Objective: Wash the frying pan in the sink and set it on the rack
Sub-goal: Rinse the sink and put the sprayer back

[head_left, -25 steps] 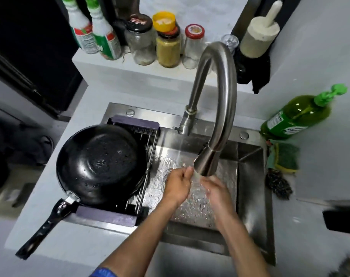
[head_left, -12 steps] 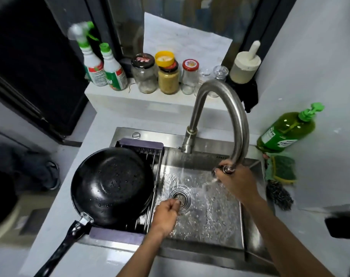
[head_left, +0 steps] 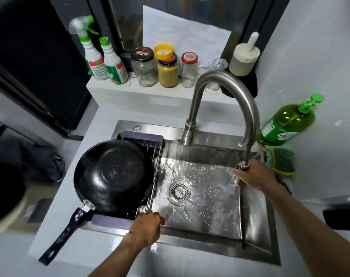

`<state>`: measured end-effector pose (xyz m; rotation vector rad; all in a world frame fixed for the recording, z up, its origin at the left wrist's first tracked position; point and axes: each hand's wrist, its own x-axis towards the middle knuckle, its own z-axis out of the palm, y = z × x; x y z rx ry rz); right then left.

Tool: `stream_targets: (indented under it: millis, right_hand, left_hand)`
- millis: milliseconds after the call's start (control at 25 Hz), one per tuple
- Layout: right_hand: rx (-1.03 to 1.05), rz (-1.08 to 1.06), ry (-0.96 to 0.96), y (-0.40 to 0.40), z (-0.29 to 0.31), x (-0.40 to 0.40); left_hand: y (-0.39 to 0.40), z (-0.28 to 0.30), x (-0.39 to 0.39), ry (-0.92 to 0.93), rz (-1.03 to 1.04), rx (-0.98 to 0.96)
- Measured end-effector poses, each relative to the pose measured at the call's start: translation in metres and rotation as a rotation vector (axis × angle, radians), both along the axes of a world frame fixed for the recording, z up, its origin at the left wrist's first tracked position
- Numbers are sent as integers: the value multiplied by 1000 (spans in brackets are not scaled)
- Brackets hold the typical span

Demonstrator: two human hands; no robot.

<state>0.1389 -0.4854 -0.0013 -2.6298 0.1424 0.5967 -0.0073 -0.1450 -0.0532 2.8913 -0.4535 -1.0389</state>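
Note:
The black frying pan lies upside down on the wire rack over the left part of the steel sink, its handle sticking out over the counter toward me. My left hand rests at the rack's near right corner on the sink's front edge, fingers curled. My right hand holds the pull-out spray head of the faucet at the sink's right wall, the hose drawn down. Water sheets across the basin around the drain.
A green dish soap bottle leans at the right wall, with a green sponge below it. Jars and two spray bottles stand on the ledge behind the sink. A white countertop surrounds the sink.
My hands left the stream under the spout. The right one took the spray head and pulled it down to the right wall; the left one withdrew from the drain to the rack's near corner.

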Motion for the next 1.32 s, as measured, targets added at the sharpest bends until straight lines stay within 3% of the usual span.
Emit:
stream_targets:
  millis: [240,480,600,680,720,840,960,1080,1200,1320]
  right_hand:
    - [-74,84,123,18,-4,-37]
    - [331,20,231,74,-18,-74]
    - [305,7,163,63,-17,-72]
    - [377,-114,116,76,-24,-93]
    - [508,-241,94,92,-30,-109]
    - [630,-509,-92,127,-39,-133]
    - [409,-248,-115,136,-27,-103]
    - [588,-125,1,164,-14,-83]
    - [746,-332,10,180,-18,-66]
    - [709,-555,-76,178,-19,-42]
  left_hand:
    - [20,-15,-23,-15,26,111]
    - [22,-20,-24,-74,121,31]
    - [28,-19,-28,-101,148,-58]
    - [30,-23,-30,-97,157,-125]
    - [32,-25,-33,-82,174,-166]
    - [40,-29,-32,-9,391,-327]
    - [48,-28,-27,52,650,-379]
    - [47,-29,-29,69,673,-368]
    - [44,-30,-28,72,689,-367]
    - [42,-32,-28,75,723,-350]
